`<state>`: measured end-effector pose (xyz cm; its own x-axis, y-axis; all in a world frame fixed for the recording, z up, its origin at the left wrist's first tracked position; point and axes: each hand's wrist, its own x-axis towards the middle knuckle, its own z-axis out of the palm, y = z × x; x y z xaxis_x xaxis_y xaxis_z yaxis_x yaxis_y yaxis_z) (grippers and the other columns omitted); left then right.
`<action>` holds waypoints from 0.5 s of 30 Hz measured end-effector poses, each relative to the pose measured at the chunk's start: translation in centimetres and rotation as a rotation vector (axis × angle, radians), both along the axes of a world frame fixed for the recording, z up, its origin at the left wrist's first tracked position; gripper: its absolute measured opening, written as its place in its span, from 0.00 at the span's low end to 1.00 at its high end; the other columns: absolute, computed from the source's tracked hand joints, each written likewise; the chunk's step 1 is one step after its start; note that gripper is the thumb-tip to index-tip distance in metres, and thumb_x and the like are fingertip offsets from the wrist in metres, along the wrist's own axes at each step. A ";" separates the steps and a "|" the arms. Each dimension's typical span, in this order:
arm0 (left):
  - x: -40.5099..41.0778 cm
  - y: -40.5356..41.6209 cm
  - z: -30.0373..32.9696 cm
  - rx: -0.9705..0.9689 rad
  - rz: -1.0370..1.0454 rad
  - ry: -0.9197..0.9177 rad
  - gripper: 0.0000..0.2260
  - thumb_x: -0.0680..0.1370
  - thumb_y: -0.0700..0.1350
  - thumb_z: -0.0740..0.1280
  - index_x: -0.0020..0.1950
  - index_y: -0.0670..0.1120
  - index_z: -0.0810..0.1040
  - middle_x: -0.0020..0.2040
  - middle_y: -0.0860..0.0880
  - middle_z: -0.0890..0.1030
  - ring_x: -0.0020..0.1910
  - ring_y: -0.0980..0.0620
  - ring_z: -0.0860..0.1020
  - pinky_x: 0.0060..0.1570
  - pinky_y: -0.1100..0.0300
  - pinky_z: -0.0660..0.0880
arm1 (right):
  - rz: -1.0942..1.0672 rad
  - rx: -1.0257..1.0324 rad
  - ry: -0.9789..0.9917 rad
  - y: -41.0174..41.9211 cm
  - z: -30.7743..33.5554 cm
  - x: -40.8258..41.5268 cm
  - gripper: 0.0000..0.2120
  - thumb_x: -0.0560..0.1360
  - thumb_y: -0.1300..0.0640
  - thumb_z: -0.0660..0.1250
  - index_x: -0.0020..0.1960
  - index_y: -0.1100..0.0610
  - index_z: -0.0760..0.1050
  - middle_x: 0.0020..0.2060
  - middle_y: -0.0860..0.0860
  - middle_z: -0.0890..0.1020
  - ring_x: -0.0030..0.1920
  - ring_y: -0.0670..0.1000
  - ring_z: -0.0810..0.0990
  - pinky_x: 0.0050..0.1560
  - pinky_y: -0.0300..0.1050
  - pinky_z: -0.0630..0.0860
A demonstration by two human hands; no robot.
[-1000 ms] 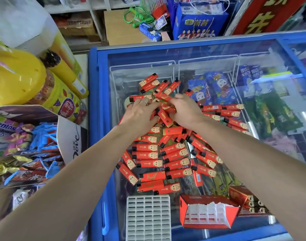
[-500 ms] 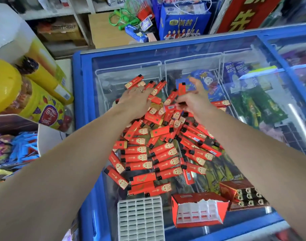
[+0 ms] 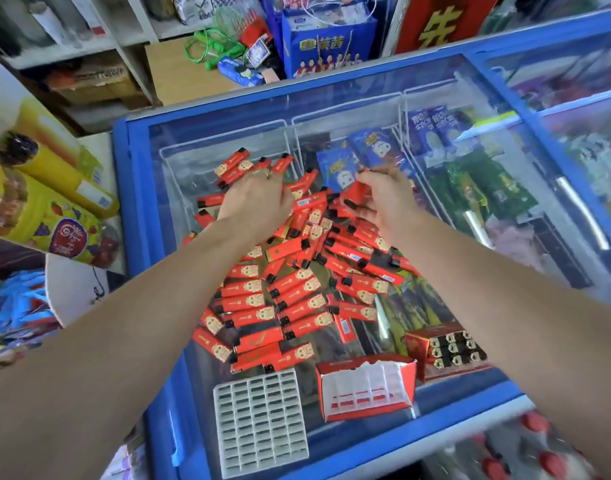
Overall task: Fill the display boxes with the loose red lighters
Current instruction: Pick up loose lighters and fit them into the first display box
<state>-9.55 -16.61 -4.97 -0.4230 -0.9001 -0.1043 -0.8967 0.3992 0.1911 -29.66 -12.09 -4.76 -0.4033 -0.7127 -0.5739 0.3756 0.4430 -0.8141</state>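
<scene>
While left hand [image 3: 254, 199] lies curled on the lighter pile [image 3: 290, 285], right hand [image 3: 383, 199] pinches one red lighter [image 3: 356, 194].

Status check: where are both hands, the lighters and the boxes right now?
Right hand grips a lighter; left hand rests on the lighter pile. Open display box holds none. White grid tray beside it; nothing blocking.

We can't really see the left hand's [image 3: 254, 199] fingertips, they're buried in the pile of red lighters [image 3: 290, 289], so no idea if it's actually got hold of any. Our forearms cover a chunk of that pile, and the freezer lid [image 3: 335, 109] runs off the right edge. Print on the lighters is too small to read.
</scene>
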 end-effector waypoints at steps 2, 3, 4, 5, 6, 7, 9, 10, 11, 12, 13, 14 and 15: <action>-1.5 2.1 1.5 -0.028 -0.045 0.083 0.15 0.84 0.49 0.56 0.59 0.41 0.75 0.52 0.39 0.80 0.51 0.37 0.79 0.48 0.45 0.78 | 0.016 -0.014 0.015 1.2 0.4 -0.3 0.08 0.79 0.63 0.67 0.51 0.53 0.70 0.45 0.59 0.82 0.34 0.54 0.84 0.34 0.48 0.82; -2.3 3.2 2.2 -0.023 -0.067 0.125 0.13 0.84 0.50 0.57 0.58 0.42 0.74 0.50 0.39 0.81 0.48 0.37 0.79 0.44 0.47 0.77 | 0.024 -0.021 0.029 1.8 0.8 -0.6 0.07 0.79 0.63 0.67 0.50 0.53 0.71 0.43 0.58 0.82 0.33 0.53 0.83 0.33 0.47 0.81; -3.2 4.5 2.8 -0.011 -0.095 0.156 0.11 0.84 0.50 0.57 0.57 0.43 0.73 0.47 0.41 0.81 0.45 0.38 0.79 0.41 0.47 0.76 | 0.031 -0.028 0.047 2.5 1.2 -1.0 0.07 0.79 0.63 0.67 0.50 0.53 0.72 0.41 0.57 0.82 0.32 0.53 0.83 0.32 0.46 0.80; -4.0 5.7 3.5 0.003 -0.125 0.179 0.10 0.84 0.50 0.58 0.56 0.44 0.72 0.45 0.42 0.81 0.42 0.39 0.79 0.40 0.47 0.76 | 0.034 -0.038 0.068 3.3 1.6 -1.5 0.06 0.79 0.63 0.67 0.50 0.53 0.72 0.41 0.57 0.82 0.33 0.53 0.83 0.31 0.45 0.79; -4.9 7.0 4.0 0.014 -0.157 0.195 0.10 0.84 0.51 0.59 0.56 0.45 0.72 0.43 0.44 0.80 0.40 0.40 0.79 0.39 0.47 0.76 | 0.033 -0.050 0.088 4.2 2.0 -2.1 0.06 0.78 0.63 0.68 0.50 0.54 0.73 0.41 0.57 0.82 0.33 0.53 0.83 0.31 0.45 0.79; -5.7 8.4 4.5 0.019 -0.182 0.215 0.10 0.84 0.51 0.59 0.55 0.45 0.73 0.41 0.47 0.79 0.40 0.41 0.78 0.39 0.47 0.75 | 0.034 -0.062 0.102 5.2 2.5 -2.9 0.06 0.78 0.63 0.68 0.50 0.54 0.74 0.41 0.58 0.82 0.34 0.54 0.82 0.31 0.45 0.78; -7.5 11.0 5.2 0.035 -0.200 0.296 0.10 0.83 0.51 0.62 0.54 0.45 0.76 0.39 0.51 0.75 0.40 0.43 0.76 0.38 0.51 0.71 | 0.045 -0.083 0.112 7.5 3.6 -4.6 0.07 0.78 0.63 0.68 0.52 0.54 0.74 0.40 0.58 0.82 0.34 0.55 0.82 0.30 0.45 0.79; -8.3 12.4 5.6 0.047 -0.204 0.352 0.09 0.83 0.50 0.64 0.53 0.45 0.77 0.37 0.52 0.73 0.40 0.43 0.76 0.38 0.51 0.69 | 0.055 -0.091 0.112 8.9 4.2 -5.5 0.08 0.78 0.64 0.68 0.53 0.54 0.73 0.39 0.57 0.82 0.34 0.54 0.82 0.30 0.45 0.80; -9.2 13.7 5.8 0.061 -0.213 0.397 0.09 0.82 0.50 0.65 0.52 0.46 0.78 0.36 0.53 0.73 0.40 0.43 0.77 0.39 0.51 0.70 | 0.058 -0.099 0.114 10.1 4.6 -6.4 0.08 0.78 0.65 0.68 0.52 0.54 0.73 0.39 0.56 0.81 0.33 0.54 0.82 0.30 0.46 0.80; -10.0 15.0 6.0 0.076 -0.233 0.416 0.08 0.82 0.50 0.66 0.51 0.46 0.78 0.36 0.53 0.73 0.40 0.43 0.77 0.41 0.49 0.72 | 0.047 -0.107 0.118 11.5 5.1 -7.4 0.09 0.77 0.66 0.68 0.50 0.53 0.73 0.40 0.57 0.81 0.33 0.54 0.81 0.28 0.46 0.80; -10.8 16.3 6.0 0.096 -0.256 0.420 0.08 0.82 0.51 0.67 0.50 0.46 0.78 0.37 0.53 0.74 0.40 0.44 0.77 0.43 0.49 0.73 | 0.029 -0.111 0.132 12.8 5.3 -8.3 0.09 0.77 0.67 0.68 0.48 0.53 0.73 0.42 0.58 0.80 0.33 0.54 0.81 0.27 0.46 0.80; -11.5 17.4 5.9 0.115 -0.277 0.414 0.09 0.81 0.51 0.67 0.50 0.46 0.77 0.39 0.52 0.76 0.41 0.45 0.77 0.44 0.48 0.74 | 0.016 -0.109 0.152 14.0 5.5 -9.3 0.10 0.76 0.68 0.68 0.46 0.53 0.72 0.43 0.60 0.79 0.33 0.55 0.80 0.27 0.47 0.81; -12.5 18.8 5.9 0.136 -0.286 0.406 0.09 0.81 0.51 0.68 0.50 0.45 0.76 0.41 0.51 0.77 0.41 0.46 0.76 0.44 0.48 0.74 | 0.017 -0.107 0.175 15.5 5.5 -10.5 0.11 0.76 0.68 0.67 0.45 0.53 0.71 0.43 0.61 0.78 0.33 0.56 0.80 0.28 0.48 0.81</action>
